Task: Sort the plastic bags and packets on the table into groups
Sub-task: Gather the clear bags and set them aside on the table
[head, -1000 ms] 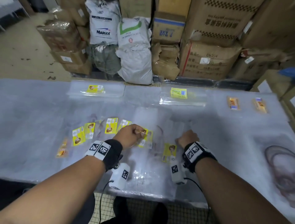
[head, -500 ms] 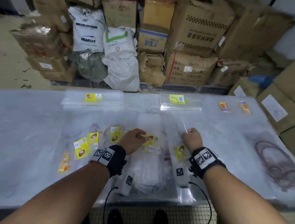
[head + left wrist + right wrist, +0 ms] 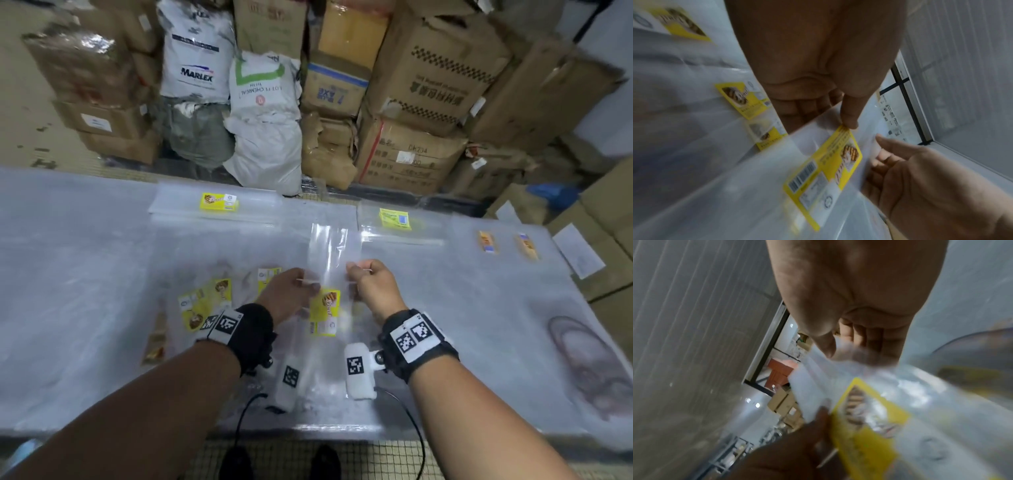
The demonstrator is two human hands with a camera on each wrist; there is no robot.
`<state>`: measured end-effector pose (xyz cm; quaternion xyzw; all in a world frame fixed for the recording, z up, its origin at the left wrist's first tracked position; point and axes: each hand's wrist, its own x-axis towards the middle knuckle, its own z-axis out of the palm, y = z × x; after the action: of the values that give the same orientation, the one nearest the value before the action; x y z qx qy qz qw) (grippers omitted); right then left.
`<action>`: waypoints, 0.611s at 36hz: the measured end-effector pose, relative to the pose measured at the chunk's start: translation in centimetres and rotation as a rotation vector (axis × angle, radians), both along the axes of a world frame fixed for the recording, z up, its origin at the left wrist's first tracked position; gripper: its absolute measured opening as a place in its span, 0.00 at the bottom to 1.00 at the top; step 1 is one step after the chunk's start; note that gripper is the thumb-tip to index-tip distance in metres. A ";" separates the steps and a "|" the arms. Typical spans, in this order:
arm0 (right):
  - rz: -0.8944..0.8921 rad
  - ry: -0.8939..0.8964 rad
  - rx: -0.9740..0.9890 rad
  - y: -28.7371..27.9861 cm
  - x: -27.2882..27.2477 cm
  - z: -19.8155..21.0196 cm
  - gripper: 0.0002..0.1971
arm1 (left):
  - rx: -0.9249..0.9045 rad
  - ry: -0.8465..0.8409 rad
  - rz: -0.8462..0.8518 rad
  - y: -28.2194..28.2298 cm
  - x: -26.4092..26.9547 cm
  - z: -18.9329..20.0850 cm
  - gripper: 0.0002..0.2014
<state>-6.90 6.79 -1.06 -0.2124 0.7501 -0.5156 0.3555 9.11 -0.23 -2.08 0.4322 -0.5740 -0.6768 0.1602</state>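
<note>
While both hands work at mid-table, I record:
Table: film-covered; sorted stacks along far edge.
Clear bag: lifted above the near pile, yellow label low; I judge it light, limp, slippery.
Left hand: pinches left edge.
Right hand: pinches right edge.
Hold: side edges, taut.

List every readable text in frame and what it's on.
"MARLEX": white sack.
"LOTTE CHEMICAL", upside down, partly legible: green-marked sack.
"AXE": blue-striped box.
"CH204": red-strapped carton.
Yellow label on the held clear bag: too blurred.
</note>
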 end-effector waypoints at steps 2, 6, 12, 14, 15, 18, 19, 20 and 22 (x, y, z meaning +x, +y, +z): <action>0.013 0.069 0.071 0.0 -0.1 -0.9 0.08 | -0.069 -0.070 0.052 -0.5 1.2 0.0 0.13; 0.064 0.231 0.389 0.4 -0.7 -4.3 0.21 | -0.154 -0.159 0.116 -1.5 3.6 -0.2 0.09; 0.167 0.483 0.750 0.6 -0.6 -6.5 0.40 | -0.122 -0.201 0.227 -1.8 6.5 -1.1 0.08; 0.155 0.437 0.729 0.4 -0.8 -6.6 0.37 | -0.118 -0.195 0.280 -1.8 6.9 -1.1 0.02; 0.168 0.402 0.707 0.4 -1.1 -6.8 0.35 | -0.112 -0.188 0.307 -1.9 7.1 -1.3 0.03; 0.175 0.352 0.637 0.5 -2.3 -6.9 0.26 | -0.097 -0.166 0.347 -2.0 7.4 -1.2 0.05; 0.146 0.334 0.592 0.6 -2.7 -6.9 0.23 | -0.099 -0.154 0.355 -1.9 7.4 -1.1 0.04; 0.117 0.317 0.541 0.7 -2.9 -6.6 0.19 | -0.090 -0.138 0.362 -2.0 7.4 -1.1 0.03; 0.039 0.326 0.424 0.7 -2.9 -5.7 0.11 | -0.069 -0.099 0.363 -2.0 7.3 -0.9 0.03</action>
<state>-9.75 7.49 -6.75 -0.2276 0.8846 -0.2989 0.2762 16.39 -2.19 -2.93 0.5557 -0.5166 -0.5946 0.2661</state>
